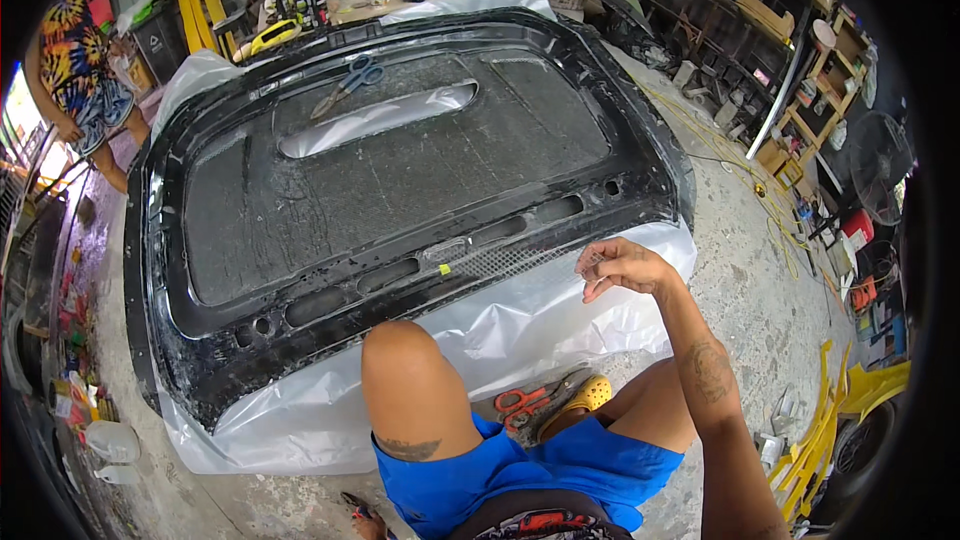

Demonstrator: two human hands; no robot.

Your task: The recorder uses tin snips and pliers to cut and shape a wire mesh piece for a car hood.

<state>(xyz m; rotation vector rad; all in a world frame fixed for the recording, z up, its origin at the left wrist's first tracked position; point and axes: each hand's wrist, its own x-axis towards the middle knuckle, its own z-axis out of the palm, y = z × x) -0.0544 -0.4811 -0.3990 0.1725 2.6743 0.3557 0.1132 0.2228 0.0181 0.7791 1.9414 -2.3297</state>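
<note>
Black composite panel point(400, 170), a large car-hatch shape, lies flat on clear plastic sheeting point(520, 330) over the concrete floor point(740, 290); it fills the frame from 9 to 2 o'clock of the seated person. Right hand point(618, 265) is raised at the panel's near right corner, grip pinched together on something small and pale, too small to identify. Left hand not in view. Blue-handled scissors point(348, 83) rest on the panel's far side at 12 o'clock; orange-handled scissors point(525, 403) lie on the floor by a yellow clog point(583, 396), just beside the person's leg. Risks, as judged: the pinched piece could slip and vanish into the panel's slots point(500, 230) along the near edge; a shifting knee could drag the sheeting; the floor scissors sit close to bare skin. A second person point(80, 80) stands at 10 o'clock, well apart.
</note>
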